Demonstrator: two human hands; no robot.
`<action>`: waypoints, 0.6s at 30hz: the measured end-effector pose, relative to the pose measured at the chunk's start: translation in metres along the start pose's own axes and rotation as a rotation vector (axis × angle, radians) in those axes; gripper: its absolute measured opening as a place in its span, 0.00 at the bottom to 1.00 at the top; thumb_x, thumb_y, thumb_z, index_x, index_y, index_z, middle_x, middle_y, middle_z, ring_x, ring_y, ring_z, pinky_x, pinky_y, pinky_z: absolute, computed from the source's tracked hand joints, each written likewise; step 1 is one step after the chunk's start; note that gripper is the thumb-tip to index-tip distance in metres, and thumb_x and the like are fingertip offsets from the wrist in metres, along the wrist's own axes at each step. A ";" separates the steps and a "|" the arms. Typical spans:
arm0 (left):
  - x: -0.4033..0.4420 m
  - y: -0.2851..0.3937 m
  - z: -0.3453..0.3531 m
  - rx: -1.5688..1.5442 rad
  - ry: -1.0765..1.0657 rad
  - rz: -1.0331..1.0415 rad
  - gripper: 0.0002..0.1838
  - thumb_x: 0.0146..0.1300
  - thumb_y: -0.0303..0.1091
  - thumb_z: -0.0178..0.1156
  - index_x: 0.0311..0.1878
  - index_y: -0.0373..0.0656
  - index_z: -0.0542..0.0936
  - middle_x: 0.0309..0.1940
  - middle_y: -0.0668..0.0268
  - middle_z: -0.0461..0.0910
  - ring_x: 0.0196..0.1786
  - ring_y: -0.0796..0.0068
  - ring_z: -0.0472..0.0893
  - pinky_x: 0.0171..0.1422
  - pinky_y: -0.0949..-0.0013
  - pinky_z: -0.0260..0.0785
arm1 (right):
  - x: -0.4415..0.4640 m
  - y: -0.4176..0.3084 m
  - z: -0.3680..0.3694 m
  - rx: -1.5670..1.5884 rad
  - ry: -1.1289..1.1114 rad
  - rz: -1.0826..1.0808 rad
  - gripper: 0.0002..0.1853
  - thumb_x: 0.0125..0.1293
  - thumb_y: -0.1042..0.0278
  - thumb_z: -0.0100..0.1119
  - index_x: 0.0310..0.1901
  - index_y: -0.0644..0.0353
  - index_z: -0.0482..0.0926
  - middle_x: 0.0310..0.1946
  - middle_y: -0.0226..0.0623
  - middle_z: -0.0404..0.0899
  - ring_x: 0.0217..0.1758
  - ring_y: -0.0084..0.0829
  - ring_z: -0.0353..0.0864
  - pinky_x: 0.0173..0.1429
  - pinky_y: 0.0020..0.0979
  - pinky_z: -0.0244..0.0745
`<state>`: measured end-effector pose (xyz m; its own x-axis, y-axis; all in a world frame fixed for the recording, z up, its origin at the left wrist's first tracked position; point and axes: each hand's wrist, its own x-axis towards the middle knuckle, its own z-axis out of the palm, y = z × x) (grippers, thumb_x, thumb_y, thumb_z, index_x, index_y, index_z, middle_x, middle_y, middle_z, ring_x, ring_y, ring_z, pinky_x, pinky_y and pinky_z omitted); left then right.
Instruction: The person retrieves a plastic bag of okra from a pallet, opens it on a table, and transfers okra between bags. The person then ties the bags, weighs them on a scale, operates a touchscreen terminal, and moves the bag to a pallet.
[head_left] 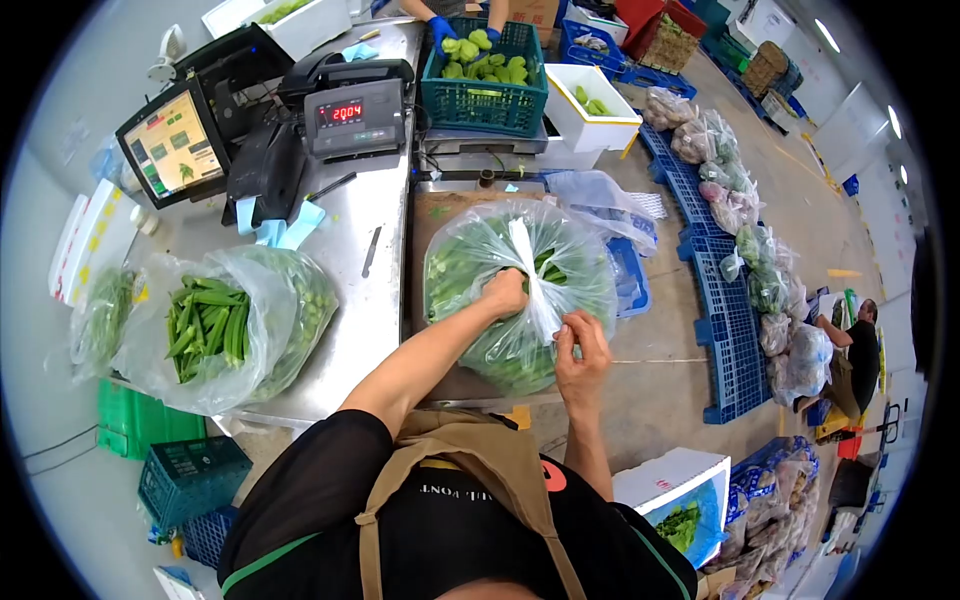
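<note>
A large clear plastic bag (470,345) full of green vegetables lies on the brown board in front of me. Its top is gathered into a whitish twisted strip running from the far side toward me. My left hand (505,293) is closed at the gathered neck, left of the strip, with its fingertips partly hidden. At the near end of the strip, my right hand (583,350) pinches the plastic between thumb and fingers. Left of the bag, an open plastic bag of okra (210,325) sits on the steel table (345,345).
A scale display (355,115), a touch screen (173,143) and a knife (372,252) are on the steel table. Gloved hands of another person (442,32) reach into a green crate (485,105) ahead. Bagged produce lines blue pallets (735,320) at right.
</note>
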<state>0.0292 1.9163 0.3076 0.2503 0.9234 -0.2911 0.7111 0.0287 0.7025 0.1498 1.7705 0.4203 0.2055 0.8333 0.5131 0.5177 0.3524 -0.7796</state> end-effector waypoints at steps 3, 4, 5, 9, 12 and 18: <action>0.020 -0.010 0.003 -0.064 -0.053 0.029 0.27 0.52 0.49 0.67 0.53 0.45 0.82 0.52 0.48 0.80 0.55 0.49 0.79 0.58 0.53 0.73 | -0.010 0.008 -0.006 -0.036 -0.011 0.038 0.08 0.62 0.83 0.57 0.42 0.67 0.80 0.42 0.45 0.79 0.35 0.31 0.80 0.38 0.29 0.76; 0.022 -0.010 0.002 -0.126 -0.071 0.063 0.27 0.52 0.49 0.67 0.53 0.45 0.82 0.52 0.49 0.80 0.55 0.50 0.80 0.58 0.53 0.73 | -0.013 0.010 -0.008 -0.051 -0.026 0.049 0.08 0.62 0.83 0.57 0.42 0.67 0.79 0.42 0.45 0.79 0.35 0.32 0.81 0.39 0.29 0.76; 0.022 -0.008 0.004 -0.057 -0.057 0.036 0.26 0.52 0.48 0.67 0.52 0.43 0.82 0.51 0.49 0.80 0.55 0.49 0.80 0.58 0.53 0.73 | -0.016 0.011 -0.011 -0.065 -0.044 0.057 0.08 0.61 0.83 0.57 0.42 0.67 0.79 0.42 0.45 0.79 0.35 0.32 0.81 0.39 0.29 0.76; -0.025 0.040 -0.041 0.239 0.036 0.015 0.17 0.53 0.37 0.62 0.44 0.36 0.83 0.45 0.47 0.82 0.50 0.46 0.81 0.55 0.50 0.73 | -0.015 0.008 -0.013 -0.113 -0.008 0.059 0.08 0.62 0.83 0.56 0.42 0.67 0.79 0.41 0.45 0.79 0.37 0.34 0.81 0.40 0.31 0.76; -0.070 0.045 -0.080 0.541 0.130 0.224 0.11 0.51 0.31 0.61 0.38 0.38 0.83 0.37 0.51 0.83 0.44 0.52 0.83 0.48 0.53 0.73 | -0.018 0.020 -0.022 -0.143 0.005 0.060 0.07 0.63 0.82 0.56 0.43 0.68 0.79 0.41 0.45 0.79 0.39 0.35 0.81 0.41 0.32 0.77; -0.186 0.020 -0.198 0.764 0.358 0.132 0.08 0.47 0.27 0.61 0.33 0.40 0.80 0.30 0.57 0.82 0.37 0.57 0.83 0.43 0.55 0.72 | -0.019 0.045 -0.019 -0.122 -0.047 0.021 0.08 0.66 0.80 0.53 0.45 0.69 0.78 0.42 0.41 0.79 0.31 0.26 0.79 0.34 0.26 0.76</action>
<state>-0.1330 1.8212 0.5039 0.2309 0.9701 0.0750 0.9708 -0.2348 0.0484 0.1846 1.7624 0.3817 0.1795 0.8599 0.4778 0.6116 0.2829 -0.7388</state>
